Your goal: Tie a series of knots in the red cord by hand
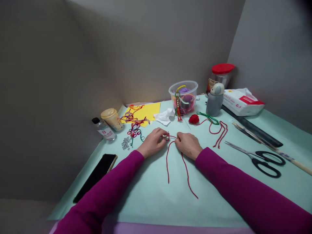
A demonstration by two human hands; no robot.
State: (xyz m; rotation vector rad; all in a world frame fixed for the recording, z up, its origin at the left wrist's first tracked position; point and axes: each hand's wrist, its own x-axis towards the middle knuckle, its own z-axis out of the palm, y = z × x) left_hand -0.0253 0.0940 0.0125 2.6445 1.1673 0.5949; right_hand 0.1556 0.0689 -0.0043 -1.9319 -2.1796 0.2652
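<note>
**Item:** red yarn cord, thin, one colour throughout.
**Form:** short taut span on top, two long loose tails below, ends apart.
**Top span:** pinched at one end by the left hand, at the other by the right hand.
**Position:** tails lie flat, running from just beside the left hand toward the person, the right tail longer.

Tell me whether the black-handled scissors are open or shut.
Shut: the black-handled scissors lie with both blades closed together into one narrow point.
</note>
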